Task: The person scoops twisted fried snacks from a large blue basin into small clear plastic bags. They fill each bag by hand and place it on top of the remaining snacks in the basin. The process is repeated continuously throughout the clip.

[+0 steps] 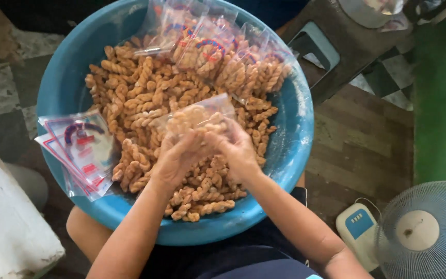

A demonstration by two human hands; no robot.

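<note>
A large blue basin (291,139) rests on my lap, full of golden twisted fried snacks (135,98). Over its middle, my left hand (174,157) and my right hand (236,150) both grip a clear plastic bag (197,116) partly filled with the twists, fingers pinched at its lower edge. Several filled, sealed bags (223,51) lie stacked at the far side of the basin. A pile of empty printed bags (81,150) hangs over the basin's left rim.
A white block (6,227) sits at the lower left. A white floor fan (424,232) stands at the lower right on a wooden floor. A dark stool (336,46) stands beyond the basin at the upper right.
</note>
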